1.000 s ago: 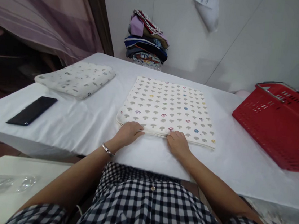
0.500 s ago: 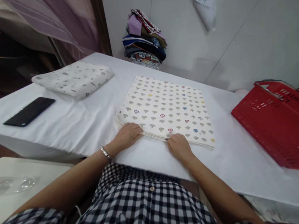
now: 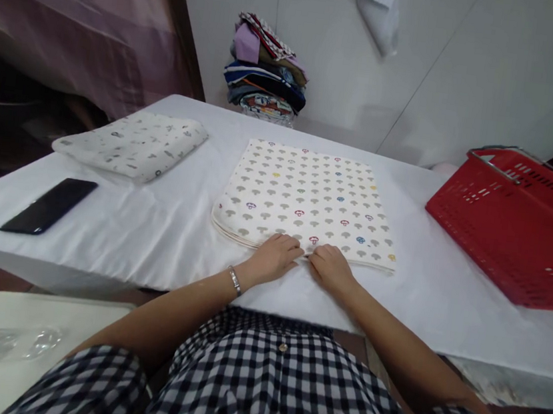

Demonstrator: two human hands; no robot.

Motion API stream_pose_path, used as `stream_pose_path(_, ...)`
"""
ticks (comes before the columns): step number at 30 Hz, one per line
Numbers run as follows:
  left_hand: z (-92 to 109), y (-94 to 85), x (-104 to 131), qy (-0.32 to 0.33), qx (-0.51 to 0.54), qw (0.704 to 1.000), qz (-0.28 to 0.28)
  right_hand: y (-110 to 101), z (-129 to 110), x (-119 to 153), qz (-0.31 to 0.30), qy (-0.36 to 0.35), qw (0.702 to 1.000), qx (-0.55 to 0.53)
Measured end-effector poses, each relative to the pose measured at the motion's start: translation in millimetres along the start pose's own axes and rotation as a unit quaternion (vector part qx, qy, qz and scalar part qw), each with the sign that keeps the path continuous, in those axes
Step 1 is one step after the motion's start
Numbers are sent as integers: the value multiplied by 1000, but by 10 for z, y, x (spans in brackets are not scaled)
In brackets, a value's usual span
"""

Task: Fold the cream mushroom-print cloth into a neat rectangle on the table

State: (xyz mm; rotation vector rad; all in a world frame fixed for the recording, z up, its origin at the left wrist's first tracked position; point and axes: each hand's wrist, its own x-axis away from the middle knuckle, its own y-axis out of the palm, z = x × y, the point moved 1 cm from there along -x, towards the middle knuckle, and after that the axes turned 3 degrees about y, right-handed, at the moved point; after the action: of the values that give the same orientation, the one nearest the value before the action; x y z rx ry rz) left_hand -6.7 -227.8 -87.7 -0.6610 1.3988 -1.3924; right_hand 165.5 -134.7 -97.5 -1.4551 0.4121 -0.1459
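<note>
A cream cloth with a mushroom print lies flat on the table, folded into several layers along its near edge. My left hand is closed at that near edge, left of its middle, with the thumb side toward the other hand. Close beside it, my right hand also grips the near edge, its fingertips on the layers. Only a small gap separates the two hands. The fingertips are partly hidden by the hands themselves.
A second folded cloth lies at the left, with a dark phone nearer me. A red plastic basket stands at the right. Beyond the white-covered table is a pile of folded fabrics by the wall.
My left hand has slid right along the cloth's near edge, closer to my right hand. My right hand has stayed almost in place, and the cloth lies as before.
</note>
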Motion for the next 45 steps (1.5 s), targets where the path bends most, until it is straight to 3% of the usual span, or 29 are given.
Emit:
stream_pose_path(11,45,63,-119,-25,-44,998,-27,34,50,-10,-3,4,999,-41)
stream_pose_path(16,8,89,-130,-22,-27,999,-12,41,68,33,21,16,999,-47)
stream_pose_path(21,-39,92,-146,-38,2,999,3,34,141,157,60,57,996,-16)
stream_pose_path(30,-58,86,-161,-49,18,999,3,-25,179,226,51,102,992,46)
stream_pose_path(45,30,87,-152,-20,-29,999,-4,-33,273,320,16,60,997,39)
